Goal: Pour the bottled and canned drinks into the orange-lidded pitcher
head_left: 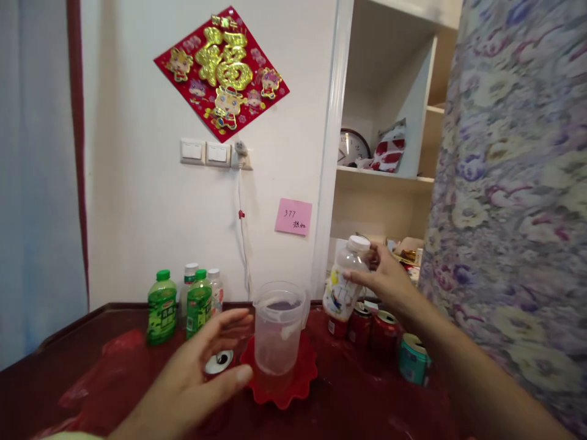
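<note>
I read "377" on a pink paper note (293,217) while the right hand (384,276) grips a white-capped plastic bottle (342,290) and the left hand (187,371) hangs unclenched beside a clear pitcher (276,342).

Right of centre, the right hand (384,276) grips a white-capped bottle (342,287); at lower left, the spread left hand (192,366) is beside a clear pitcher (275,342) on a red dish (305,376).
</note>
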### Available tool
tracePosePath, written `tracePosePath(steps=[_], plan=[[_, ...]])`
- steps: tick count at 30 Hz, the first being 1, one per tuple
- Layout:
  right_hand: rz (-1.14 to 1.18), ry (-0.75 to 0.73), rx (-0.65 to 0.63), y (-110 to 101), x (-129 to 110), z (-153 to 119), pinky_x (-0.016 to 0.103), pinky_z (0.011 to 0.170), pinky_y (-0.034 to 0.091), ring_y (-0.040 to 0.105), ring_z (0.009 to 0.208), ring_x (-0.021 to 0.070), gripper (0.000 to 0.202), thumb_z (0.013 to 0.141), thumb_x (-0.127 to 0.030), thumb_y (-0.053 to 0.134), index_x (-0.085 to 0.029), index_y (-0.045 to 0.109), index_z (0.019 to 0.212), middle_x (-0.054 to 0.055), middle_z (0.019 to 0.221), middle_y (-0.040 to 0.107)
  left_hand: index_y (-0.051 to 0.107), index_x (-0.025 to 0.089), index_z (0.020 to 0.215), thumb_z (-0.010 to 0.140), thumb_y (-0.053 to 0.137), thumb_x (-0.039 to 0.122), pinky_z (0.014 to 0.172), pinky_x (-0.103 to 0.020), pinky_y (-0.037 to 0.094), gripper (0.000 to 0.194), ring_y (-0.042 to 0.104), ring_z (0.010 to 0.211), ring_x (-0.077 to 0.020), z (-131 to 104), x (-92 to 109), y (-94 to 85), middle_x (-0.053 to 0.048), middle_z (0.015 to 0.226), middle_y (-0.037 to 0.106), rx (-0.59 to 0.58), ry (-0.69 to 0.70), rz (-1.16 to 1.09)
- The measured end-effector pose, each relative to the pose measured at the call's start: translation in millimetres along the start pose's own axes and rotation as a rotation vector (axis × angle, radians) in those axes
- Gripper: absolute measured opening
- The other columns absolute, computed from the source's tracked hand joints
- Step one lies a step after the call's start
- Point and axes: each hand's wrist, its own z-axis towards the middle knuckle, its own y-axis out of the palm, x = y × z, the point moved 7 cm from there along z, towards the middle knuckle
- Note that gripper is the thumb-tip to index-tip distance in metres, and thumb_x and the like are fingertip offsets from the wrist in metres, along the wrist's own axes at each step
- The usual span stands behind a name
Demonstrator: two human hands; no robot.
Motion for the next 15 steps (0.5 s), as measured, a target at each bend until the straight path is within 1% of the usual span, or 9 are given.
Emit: tracePosePath(steps=[1,3,5,6,8,10,12,14,15], plan=[[0.063,0.026,-0.093,2.4,-9.6,-17.1,0.045,0.087,0.06,0.07,0.102,0.0302,0.08,0.066,-0.042,0.084,-0.021,0.05,0.134,0.011,0.112,0.071,0.067,0.03,0.136,0.057,0.094,0.053,0.114,-0.057,0.048,0.086,0.056,0.136,-0.044,-0.7,4.5,18.1,-0.012,0.146,0.064,-0.06,0.017,-0.01],[0.17,0.044,-0.214,9.6,-28.6,-54.3,0.048,0.096,0.058,0.067,0.113,0.0316,0.078,0.066,-0.043,0.086,-0.025,0.051,0.133,0.012,0.123,0.069,0.058,0.032,0.146,0.054,0.097,0.049,0.12,-0.061,0.039,0.101,0.048,0.144,-0.045,-4.1,10.4,52.4,-0.012,0.154,0.056,-0.172,0.027,-0.029],[0.341,0.075,-0.383,27.9,-41.5,-92.3,0.047,0.099,0.057,0.066,0.118,0.0309,0.077,0.07,-0.039,0.086,-0.027,0.049,0.137,0.011,0.13,0.067,0.048,0.031,0.155,0.051,0.1,0.043,0.124,-0.062,0.03,0.116,0.041,0.149,-0.0451,-10.1,12.8,82.1,-0.014,0.16,0.05,-0.278,0.026,-0.065],[0.417,0.106,-0.438,36.6,-43.9,-108.9,0.046,0.097,0.058,0.068,0.117,0.0305,0.077,0.07,-0.037,0.086,-0.028,0.048,0.136,0.011,0.129,0.068,0.044,0.03,0.157,0.052,0.1,0.043,0.124,-0.061,0.03,0.12,0.04,0.15,-0.0448,-13.8,13.0,94.6,-0.015,0.161,0.048,-0.333,0.031,-0.109],[0.535,0.132,-0.552,52.2,-46.5,-135.5,0.044,0.099,0.056,0.067,0.118,0.0295,0.08,0.068,-0.034,0.088,-0.029,0.047,0.136,0.01,0.133,0.066,0.046,0.027,0.155,0.057,0.098,0.046,0.121,-0.057,0.037,0.112,0.047,0.145,-0.0435,-22.0,10.9,112.8,-0.016,0.157,0.052,-0.435,0.045,-0.208],[0.552,0.137,-0.592,56.8,-45.2,-148.8,0.044,0.1,0.055,0.066,0.121,0.0289,0.085,0.069,-0.037,0.089,-0.03,0.045,0.14,0.009,0.136,0.064,0.055,0.024,0.145,0.061,0.095,0.049,0.113,-0.053,0.046,0.096,0.058,0.134,-0.042,-29.7,3.6,120.0,-0.017,0.147,0.062,-0.485,0.046,-0.234],[0.41,0.12,-0.537,48.2,-43.5,-149.7,0.042,0.097,0.055,0.065,0.12,0.0285,0.088,0.072,-0.046,0.086,-0.031,0.042,0.146,0.009,0.135,0.064,0.061,0.023,0.136,0.061,0.095,0.047,0.107,-0.05,0.051,0.086,0.064,0.125,-0.0409,-36.9,-7.4,117.5,-0.016,0.138,0.068,-0.477,0.026,-0.159],[0.14,0.06,-0.443,32.6,-48.3,-144.8,0.038,0.085,0.055,0.068,0.107,0.027,0.073,0.078,-0.06,0.076,-0.03,0.052,0.14,0.008,0.121,0.07,0.063,0.026,0.135,0.059,0.096,0.041,0.104,-0.047,0.053,0.083,0.065,0.121,-0.0398,-44.6,-19.2,109.5,-0.014,0.135,0.07,-0.434,-0.01,-0.042],[-0.009,0.018,-0.421,26.8,-54.0,-143.2,0.036,0.077,0.053,0.069,0.095,0.0256,0.06,0.082,-0.066,0.068,-0.029,0.061,0.128,0.006,0.107,0.072,0.064,0.028,0.135,0.06,0.095,0.038,0.104,-0.046,0.053,0.082,0.065,0.121,-0.0392,-48.6,-24.5,105.0,-0.013,0.135,0.07,-0.41,-0.022,0.014]])
